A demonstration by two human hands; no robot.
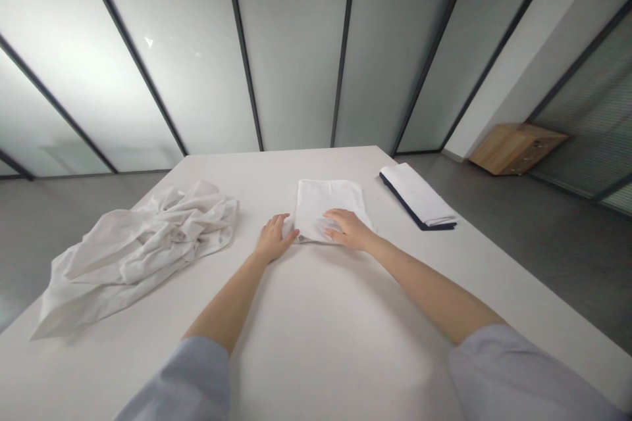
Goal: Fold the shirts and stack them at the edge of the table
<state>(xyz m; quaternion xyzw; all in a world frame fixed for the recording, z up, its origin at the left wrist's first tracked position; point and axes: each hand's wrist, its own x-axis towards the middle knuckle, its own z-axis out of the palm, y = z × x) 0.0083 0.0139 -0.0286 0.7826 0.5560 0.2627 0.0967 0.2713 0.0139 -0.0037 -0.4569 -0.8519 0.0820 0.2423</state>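
Head view. Folded cloth (330, 209), white, lies flat at mid-table (316, 342), far from the near edge. Right hand (348, 228) rests palm-down on the cloth's near right part, fingers spread, open, gripping nothing. Left hand (273, 237) lies flat on the table at the cloth's near left corner, open, thumb touching the cloth edge. Crumpled sheet (138, 243), white, heaped to the left, well apart from the hands. Stack (419, 197), white over dark blue, folded, lies to the right near the table's edge. Wooden box (516, 147) on the floor, far right.
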